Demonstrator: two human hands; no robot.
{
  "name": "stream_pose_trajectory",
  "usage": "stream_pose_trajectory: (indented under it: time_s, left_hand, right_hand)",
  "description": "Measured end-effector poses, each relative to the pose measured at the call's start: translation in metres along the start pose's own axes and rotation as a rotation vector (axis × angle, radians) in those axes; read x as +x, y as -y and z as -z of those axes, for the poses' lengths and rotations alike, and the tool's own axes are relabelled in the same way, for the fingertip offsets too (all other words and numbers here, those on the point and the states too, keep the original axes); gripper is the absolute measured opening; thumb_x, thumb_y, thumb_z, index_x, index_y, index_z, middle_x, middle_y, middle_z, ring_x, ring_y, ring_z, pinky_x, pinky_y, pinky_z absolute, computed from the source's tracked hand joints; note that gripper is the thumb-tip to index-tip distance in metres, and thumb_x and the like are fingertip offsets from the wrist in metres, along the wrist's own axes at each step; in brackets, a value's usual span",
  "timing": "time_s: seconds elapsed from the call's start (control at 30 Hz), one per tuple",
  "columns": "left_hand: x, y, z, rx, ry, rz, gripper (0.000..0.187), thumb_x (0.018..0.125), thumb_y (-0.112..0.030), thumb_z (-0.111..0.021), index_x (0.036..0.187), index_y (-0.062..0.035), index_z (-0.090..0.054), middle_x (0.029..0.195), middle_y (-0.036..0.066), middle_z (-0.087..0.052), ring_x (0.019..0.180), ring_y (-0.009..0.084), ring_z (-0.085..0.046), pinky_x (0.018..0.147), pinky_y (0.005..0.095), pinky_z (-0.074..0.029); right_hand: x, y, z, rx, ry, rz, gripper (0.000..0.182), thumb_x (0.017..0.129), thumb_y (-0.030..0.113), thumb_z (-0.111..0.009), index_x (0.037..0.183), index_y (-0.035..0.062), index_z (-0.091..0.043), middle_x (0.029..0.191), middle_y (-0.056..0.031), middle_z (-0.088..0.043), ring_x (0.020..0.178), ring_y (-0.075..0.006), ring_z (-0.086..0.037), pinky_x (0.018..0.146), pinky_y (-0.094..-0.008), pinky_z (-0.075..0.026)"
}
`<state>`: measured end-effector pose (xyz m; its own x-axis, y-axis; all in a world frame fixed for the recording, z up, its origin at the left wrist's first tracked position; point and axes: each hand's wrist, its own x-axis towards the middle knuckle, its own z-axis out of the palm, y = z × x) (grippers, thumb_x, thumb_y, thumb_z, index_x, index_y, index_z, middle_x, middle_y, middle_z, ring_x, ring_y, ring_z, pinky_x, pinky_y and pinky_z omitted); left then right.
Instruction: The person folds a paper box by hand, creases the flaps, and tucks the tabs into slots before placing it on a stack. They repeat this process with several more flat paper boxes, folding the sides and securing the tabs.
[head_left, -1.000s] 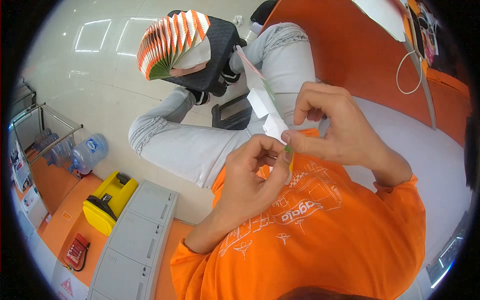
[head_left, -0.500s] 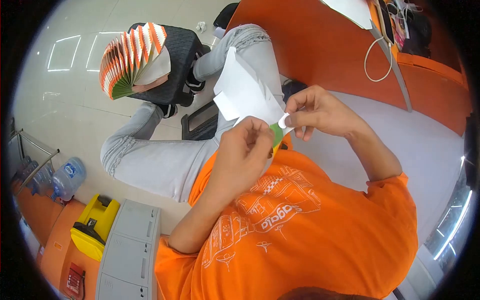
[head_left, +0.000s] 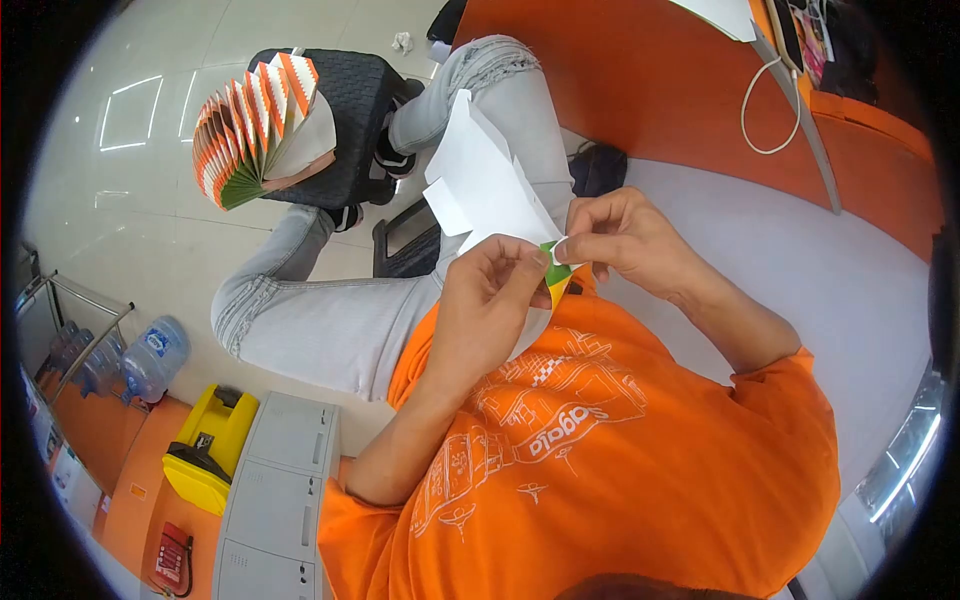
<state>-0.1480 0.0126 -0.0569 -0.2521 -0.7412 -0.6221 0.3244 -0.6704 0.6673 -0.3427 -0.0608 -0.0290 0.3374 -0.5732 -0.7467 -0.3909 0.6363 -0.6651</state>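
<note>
A cut and folded piece of paper (head_left: 482, 175), white on the side facing up, lies across the lap and over one thigh. My left hand (head_left: 492, 300) pinches its near end between thumb and fingers, where a green and yellow printed face (head_left: 561, 282) shows. Right beside it, my right hand (head_left: 628, 240) has thumb and forefinger closed on a small white tab (head_left: 560, 252) at the same end, against the green print. The fingertips of both hands are close together, partly hiding the paper between them.
A black stool (head_left: 350, 120) ahead carries a fanned stack of pleated orange, white and green paper (head_left: 250, 130). An orange partition (head_left: 600, 80) stands at the right. Grey lockers (head_left: 265, 510), a yellow case (head_left: 210, 450) and water bottles (head_left: 155, 358) are at the lower left.
My right hand has come slightly nearer my left, and the white tab now lies less visible against the green print. More yellow shows below it. The whole view has shifted slightly.
</note>
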Motion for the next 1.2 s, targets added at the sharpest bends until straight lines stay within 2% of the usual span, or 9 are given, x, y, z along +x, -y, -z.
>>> stream_pose_trajectory:
  time_s: [0.13,0.27,0.4,0.43,0.67,0.73,0.8,1.03,1.2]
  left_hand:
    - [0.000,0.002,-0.001,-0.009,-0.036,-0.013,0.021,0.102,-0.014,-0.062,0.104,0.0064,-0.065,0.091,0.009,-0.070,0.078,0.0128,-0.068,0.074,0.0253,-0.057]
    - [-0.002,0.001,-0.002,-0.042,-0.044,-0.005,0.020,0.102,-0.013,-0.062,0.104,0.0058,-0.065,0.092,0.009,-0.070,0.078,0.0127,-0.068,0.074,0.0250,-0.057]
    - [-0.008,0.001,0.001,-0.128,-0.029,-0.007,0.020,0.102,-0.011,-0.062,0.110,0.0070,-0.065,0.095,0.010,-0.071,0.085,0.0130,-0.069,0.079,0.0250,-0.057]
    - [-0.009,0.001,0.003,-0.218,-0.021,-0.002,0.020,0.102,-0.010,-0.063,0.111,0.0075,-0.066,0.097,0.010,-0.072,0.088,0.0131,-0.070,0.081,0.0250,-0.057]
    - [-0.015,0.007,0.006,-0.174,-0.002,-0.031,0.021,0.097,-0.007,-0.070,0.113,0.0069,-0.067,0.102,0.010,-0.073,0.092,0.0130,-0.070,0.085,0.0255,-0.057]
    - [-0.017,0.008,0.006,-0.098,-0.023,-0.006,0.020,0.097,-0.006,-0.070,0.111,0.0072,-0.067,0.098,0.010,-0.074,0.090,0.0119,-0.070,0.083,0.0242,-0.056]
    - [-0.018,0.011,0.007,-0.085,-0.029,0.018,0.018,0.096,-0.006,-0.069,0.109,0.0071,-0.067,0.097,0.010,-0.074,0.088,0.0109,-0.069,0.081,0.0231,-0.055]
    - [-0.018,0.014,0.006,0.002,-0.114,0.063,0.012,0.095,-0.006,-0.067,0.099,0.0046,-0.066,0.087,0.003,-0.070,0.076,0.0052,-0.061,0.067,0.0190,-0.047]
    - [-0.014,0.024,0.007,-0.034,-0.107,0.005,0.014,0.094,-0.007,-0.065,0.098,0.0072,-0.066,0.084,0.006,-0.068,0.073,0.0051,-0.059,0.063,0.0196,-0.046]
  right_hand:
    - [0.000,0.004,-0.001,0.052,0.006,-0.057,0.012,0.086,0.005,-0.074,0.075,-0.0002,-0.072,0.078,-0.0022,-0.063,0.064,-0.0100,-0.057,0.051,-0.0239,-0.044]
    - [-0.002,0.008,-0.003,0.028,0.027,-0.102,0.012,0.087,0.005,-0.075,0.077,-0.0020,-0.072,0.080,-0.0031,-0.062,0.067,-0.0108,-0.062,0.054,-0.0237,-0.051]
    - [-0.003,0.011,-0.005,0.006,0.011,-0.126,0.012,0.088,0.004,-0.075,0.079,-0.0034,-0.072,0.086,-0.0049,-0.063,0.075,-0.0143,-0.069,0.064,-0.0244,-0.061]
    - [-0.004,0.014,-0.005,0.004,0.012,-0.125,0.012,0.088,0.004,-0.075,0.079,-0.0034,-0.072,0.086,-0.0049,-0.063,0.075,-0.0143,-0.069,0.064,-0.0244,-0.061]
    - [-0.006,0.018,-0.006,0.007,0.075,-0.087,0.008,0.088,0.001,-0.075,0.086,-0.0063,-0.075,0.091,-0.0083,-0.065,0.082,-0.0179,-0.071,0.073,-0.0260,-0.063]
    - [-0.007,0.018,-0.004,0.007,0.080,-0.109,0.007,0.088,0.001,-0.075,0.088,-0.0067,-0.075,0.092,-0.0090,-0.065,0.082,-0.0185,-0.071,0.074,-0.0264,-0.063]
    - [-0.007,0.017,-0.004,-0.048,0.105,-0.065,0.014,0.089,0.006,-0.076,0.089,-0.0085,-0.076,0.089,-0.0098,-0.068,0.076,-0.0159,-0.072,0.067,-0.0239,-0.059]
    - [-0.007,0.016,-0.013,-0.009,0.129,-0.105,0.012,0.090,0.004,-0.074,0.094,-0.0075,-0.077,0.092,-0.0111,-0.067,0.083,-0.0158,-0.070,0.071,-0.0238,-0.059]
    - [-0.006,0.012,-0.014,-0.004,0.111,-0.128,0.011,0.090,0.004,-0.074,0.092,-0.0066,-0.078,0.092,-0.0104,-0.067,0.082,-0.0164,-0.069,0.072,-0.0234,-0.059]
